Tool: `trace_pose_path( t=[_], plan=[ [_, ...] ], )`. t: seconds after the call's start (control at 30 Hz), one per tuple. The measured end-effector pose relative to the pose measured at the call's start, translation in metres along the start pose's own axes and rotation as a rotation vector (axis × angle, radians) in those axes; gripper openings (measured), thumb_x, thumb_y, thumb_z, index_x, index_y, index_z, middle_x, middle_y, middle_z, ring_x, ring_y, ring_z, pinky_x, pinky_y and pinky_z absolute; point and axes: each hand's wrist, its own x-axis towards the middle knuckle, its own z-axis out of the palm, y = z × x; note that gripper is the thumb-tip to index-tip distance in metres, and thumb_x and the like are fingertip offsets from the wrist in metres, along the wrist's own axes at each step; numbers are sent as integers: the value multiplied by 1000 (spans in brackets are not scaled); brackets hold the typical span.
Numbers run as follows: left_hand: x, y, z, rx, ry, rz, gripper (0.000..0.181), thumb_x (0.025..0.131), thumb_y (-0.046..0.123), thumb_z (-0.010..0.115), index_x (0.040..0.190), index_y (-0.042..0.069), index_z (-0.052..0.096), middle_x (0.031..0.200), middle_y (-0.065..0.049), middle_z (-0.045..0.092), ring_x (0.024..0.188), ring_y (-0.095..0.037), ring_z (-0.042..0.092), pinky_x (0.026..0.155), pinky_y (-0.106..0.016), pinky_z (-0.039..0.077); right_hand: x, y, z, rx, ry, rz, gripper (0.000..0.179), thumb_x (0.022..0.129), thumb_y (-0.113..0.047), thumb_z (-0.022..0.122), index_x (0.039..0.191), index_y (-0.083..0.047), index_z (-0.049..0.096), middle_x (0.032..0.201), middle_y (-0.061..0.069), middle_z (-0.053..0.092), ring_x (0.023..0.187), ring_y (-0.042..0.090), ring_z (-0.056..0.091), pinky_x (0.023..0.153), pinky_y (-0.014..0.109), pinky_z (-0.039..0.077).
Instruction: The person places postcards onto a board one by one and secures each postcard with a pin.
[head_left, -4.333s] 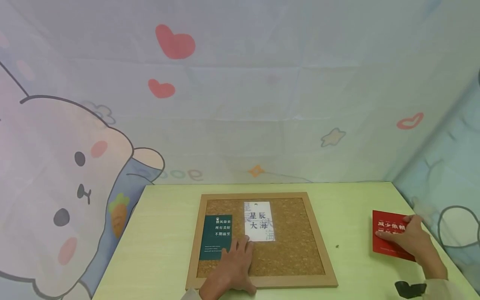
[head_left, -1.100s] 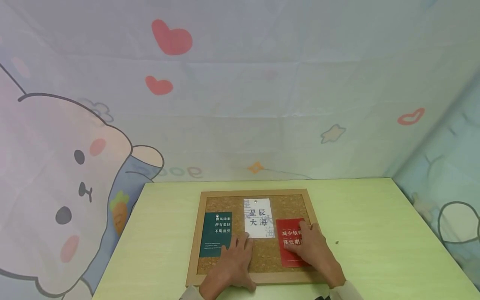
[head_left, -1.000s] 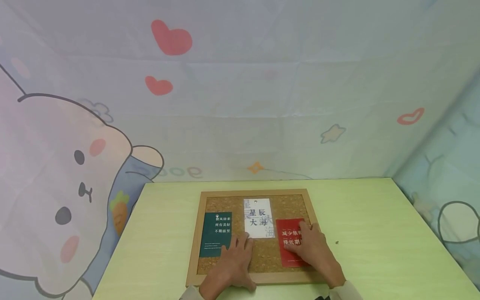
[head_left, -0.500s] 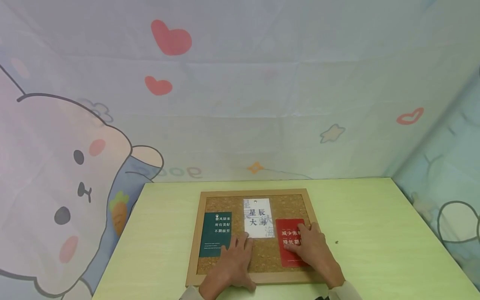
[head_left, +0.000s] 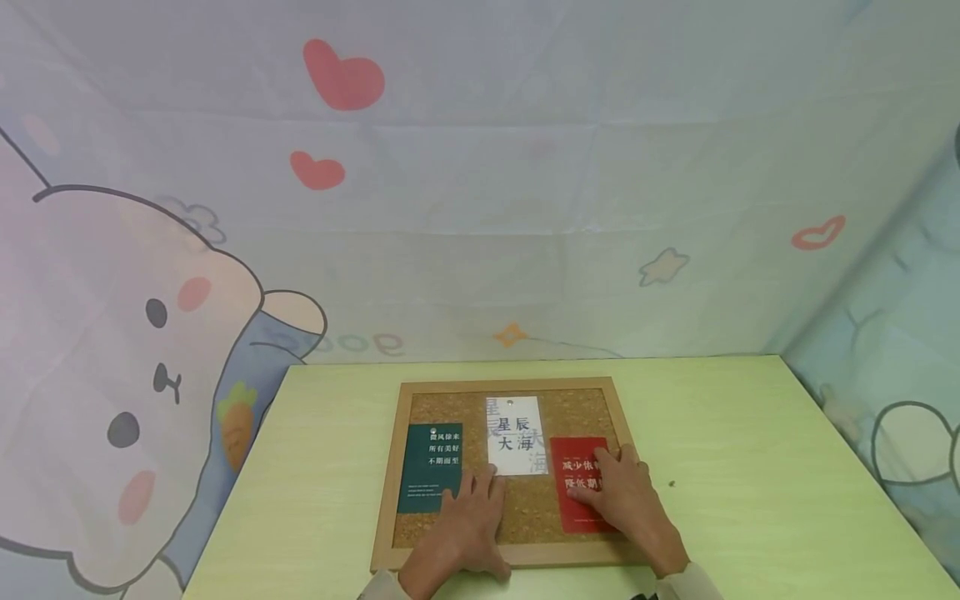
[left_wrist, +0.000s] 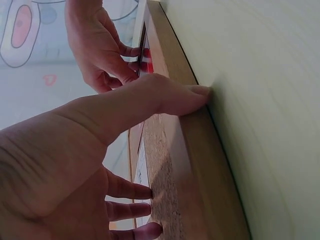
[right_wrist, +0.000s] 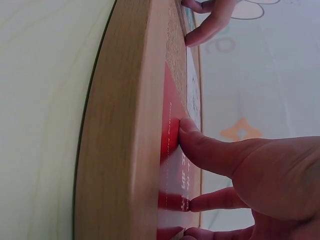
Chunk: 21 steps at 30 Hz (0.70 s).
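Observation:
A wooden-framed cork board (head_left: 570, 556) lies on the table. My left hand (head_left: 468, 529) rests on its front part, fingers spread with their tips on the cork; in the left wrist view the thumb (left_wrist: 175, 97) lies across the frame's front bar. A red card (head_left: 573, 512) with white lettering lies flat on the cork's right side. On its face press the thumb and fingertips of my right hand (head_left: 630, 496), seen also in the right wrist view. A green card (head_left: 423, 475) and a white card (head_left: 517, 458) lie on the board, each with a small pin at its top.
The pale yellow table (head_left: 757, 467) extends to both sides of the board. A tiny dark speck (head_left: 672, 483) lies right of the frame. Behind hangs a cloth backdrop (head_left: 480, 208) with a cartoon animal, hearts and stars.
Several seconds ago my right hand held the red card over the table's right side; it then brought it left onto the board. Over the last second both hands have stayed put.

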Motion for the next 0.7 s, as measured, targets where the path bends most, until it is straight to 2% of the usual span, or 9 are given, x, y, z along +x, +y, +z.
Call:
trace_pose_path(
  t=[0.2,0.33,0.53,0.7],
  plan=[
    [-2,4,-3,40,7,9,119,58,54,99,152,7,43,156,-14,40,137,-37,40,103,-61,47,1,2,1,27,17,-14,80,79,-41,90,139,2,59,110,21,48,90,34,50,66,42,54],
    [-2,5,-4,49,2,25,120,56,54,100,153,11,42,158,-12,38,138,-38,40,106,-59,45,1,5,2,36,27,-16,81,79,-41,91,139,2,60,110,21,50,90,33,51,68,43,55],
    [-1,14,0,68,-16,124,116,60,59,95,155,21,40,159,-2,38,139,-32,42,113,-55,40,3,8,4,43,30,-10,82,78,-43,91,139,2,60,109,20,50,88,31,52,72,43,56],
    [2,27,4,77,-22,197,120,63,64,92,162,27,34,166,7,31,145,-26,39,111,-51,43,3,9,4,38,34,-4,82,78,-44,90,140,1,60,111,19,51,91,31,53,75,45,58]
  ],
)
